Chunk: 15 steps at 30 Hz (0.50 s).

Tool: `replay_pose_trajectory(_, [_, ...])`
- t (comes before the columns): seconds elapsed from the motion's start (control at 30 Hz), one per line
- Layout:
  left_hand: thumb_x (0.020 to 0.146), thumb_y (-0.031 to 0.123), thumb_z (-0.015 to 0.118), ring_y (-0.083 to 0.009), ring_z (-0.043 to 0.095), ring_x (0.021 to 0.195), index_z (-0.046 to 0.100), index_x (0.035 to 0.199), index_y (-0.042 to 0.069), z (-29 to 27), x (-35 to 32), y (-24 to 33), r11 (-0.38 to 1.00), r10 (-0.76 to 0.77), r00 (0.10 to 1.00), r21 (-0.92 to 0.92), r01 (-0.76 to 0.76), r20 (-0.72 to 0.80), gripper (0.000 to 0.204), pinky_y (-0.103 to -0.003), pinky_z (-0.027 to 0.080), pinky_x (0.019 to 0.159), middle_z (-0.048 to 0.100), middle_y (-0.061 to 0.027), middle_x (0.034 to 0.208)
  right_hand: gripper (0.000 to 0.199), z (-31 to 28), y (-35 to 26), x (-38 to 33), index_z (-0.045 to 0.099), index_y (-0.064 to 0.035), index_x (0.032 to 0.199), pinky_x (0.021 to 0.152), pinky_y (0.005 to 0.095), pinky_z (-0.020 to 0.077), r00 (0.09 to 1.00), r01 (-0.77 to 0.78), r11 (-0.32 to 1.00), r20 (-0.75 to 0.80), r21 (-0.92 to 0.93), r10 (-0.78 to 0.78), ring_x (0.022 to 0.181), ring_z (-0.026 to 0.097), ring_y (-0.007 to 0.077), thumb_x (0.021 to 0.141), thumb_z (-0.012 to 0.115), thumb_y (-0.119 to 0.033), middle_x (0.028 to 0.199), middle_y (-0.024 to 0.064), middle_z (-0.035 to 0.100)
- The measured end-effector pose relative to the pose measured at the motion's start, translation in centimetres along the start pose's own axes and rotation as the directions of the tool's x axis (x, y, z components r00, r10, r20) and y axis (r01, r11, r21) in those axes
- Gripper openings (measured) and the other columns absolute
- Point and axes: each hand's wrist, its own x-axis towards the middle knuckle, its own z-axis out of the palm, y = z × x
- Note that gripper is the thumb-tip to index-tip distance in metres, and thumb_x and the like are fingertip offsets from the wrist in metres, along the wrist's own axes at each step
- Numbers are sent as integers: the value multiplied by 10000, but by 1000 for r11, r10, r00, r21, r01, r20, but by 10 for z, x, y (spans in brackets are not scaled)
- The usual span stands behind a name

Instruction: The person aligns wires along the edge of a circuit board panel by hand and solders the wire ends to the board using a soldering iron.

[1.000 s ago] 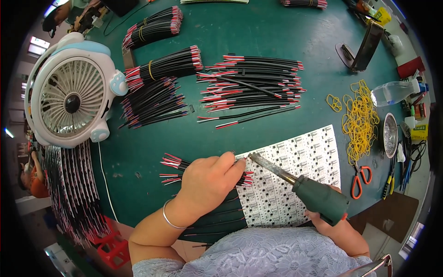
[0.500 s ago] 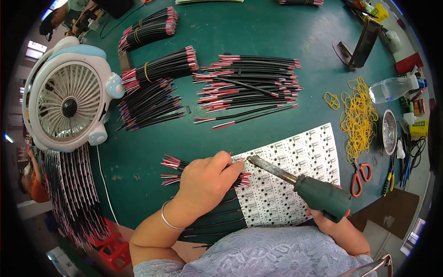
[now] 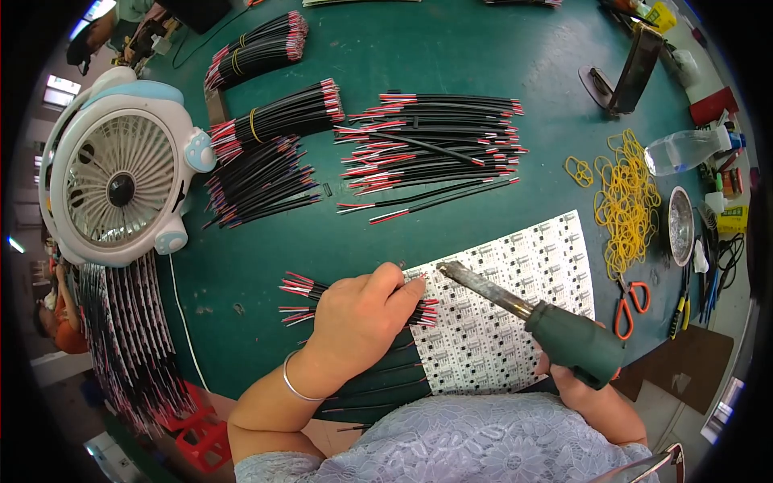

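Observation:
My left hand (image 3: 356, 322) is closed over short black wires (image 3: 299, 312) with red and white ends, which poke out on both sides of the fingers. Its thumb and forefinger pinch at the upper left edge of a white printed circuit board panel (image 3: 503, 322) covered in small black parts. My right hand (image 3: 570, 386), partly hidden, grips a soldering iron (image 3: 573, 342) by its thick green body. The iron's metal tip (image 3: 448, 270) hovers over the panel's upper edge, a little right of my left fingertips. More wires (image 3: 378, 386) run from the panel's left side under my left forearm.
Loose wires (image 3: 439, 141) and tied wire bundles (image 3: 278, 121) lie further back on the green table (image 3: 451, 48). A white fan (image 3: 121, 189) stands at left. To the right are yellow rubber bands (image 3: 628, 209), scissors (image 3: 632, 306), a metal bowl (image 3: 680, 225) and a plastic bottle (image 3: 684, 153).
The soldering iron has shifted slightly right, its tip now further from my left fingertips. My left hand stays in place with the wires.

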Motion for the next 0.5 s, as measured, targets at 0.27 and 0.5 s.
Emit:
replay_pose_trajectory(0.27, [680, 53, 655, -161, 536, 568, 709, 896, 131, 5, 0, -6, 997, 18, 997, -68, -23, -71, 236, -283, 436, 479, 553, -7, 791, 262, 2, -4, -3, 681, -61, 988, 845, 394, 478, 992, -107, 990, -51, 97, 112, 943, 628, 294, 727, 686, -73, 1004, 99, 679])
replay_pose_trajectory(0.5, [685, 83, 660, -152, 544, 604, 709, 878, 136, 5, 1, -6, 998, 39, 998, -51, -41, -45, 206, -281, 413, 501, 556, 2, 793, 311, 4, 2, -6, 685, -83, 994, 862, 406, 480, 990, -140, 990, -10, 12, 140, 976, 608, 314, 684, 713, -72, 1019, 96, 676])
